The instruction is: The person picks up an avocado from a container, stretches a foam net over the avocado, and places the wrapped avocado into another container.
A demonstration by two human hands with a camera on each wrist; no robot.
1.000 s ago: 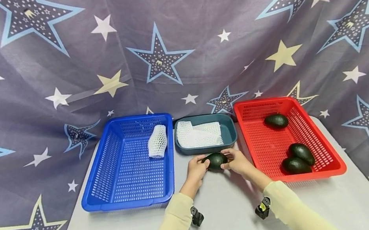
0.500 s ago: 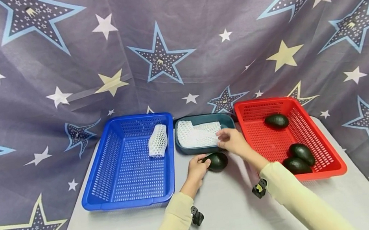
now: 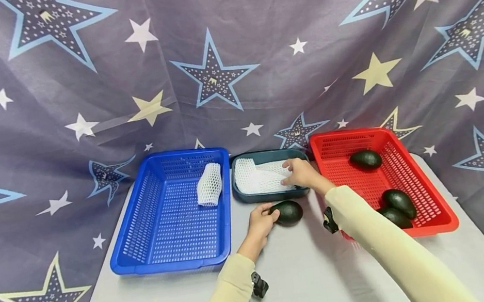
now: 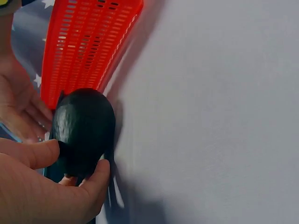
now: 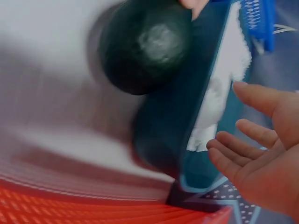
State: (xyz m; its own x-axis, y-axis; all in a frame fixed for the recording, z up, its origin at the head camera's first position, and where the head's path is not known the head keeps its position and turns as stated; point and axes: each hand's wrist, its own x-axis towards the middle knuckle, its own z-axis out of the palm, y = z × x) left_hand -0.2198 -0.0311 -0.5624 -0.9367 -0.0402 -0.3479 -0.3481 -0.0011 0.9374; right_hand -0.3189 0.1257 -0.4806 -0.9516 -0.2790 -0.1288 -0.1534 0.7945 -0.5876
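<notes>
My left hand [image 3: 262,222] grips a dark green avocado [image 3: 290,213] at its narrow end, in front of the dark teal tray [image 3: 272,196]. In the left wrist view, thumb and fingers hold the lower end of the avocado [image 4: 86,126]. My right hand [image 3: 301,172] reaches over the tray's right side, fingertips close by the white foam net sleeves [image 3: 260,178] inside it. The right wrist view shows the right hand [image 5: 261,144] with spread, mostly straight fingers and nothing held, beside the tray's white sleeves [image 5: 210,107].
On the left stands a blue basket [image 3: 172,267] holding a net-sleeved item [image 3: 209,184]. A red basket [image 3: 432,229] on the right holds several things: one avocado [image 3: 366,159] at the back and two avocados [image 3: 399,203] near the front. A star-patterned curtain [image 3: 226,43] hangs behind the table.
My right hand has let go of the avocado's wide end and moved up over the teal tray to the foam sleeves. My left hand keeps the avocado in the same spot.
</notes>
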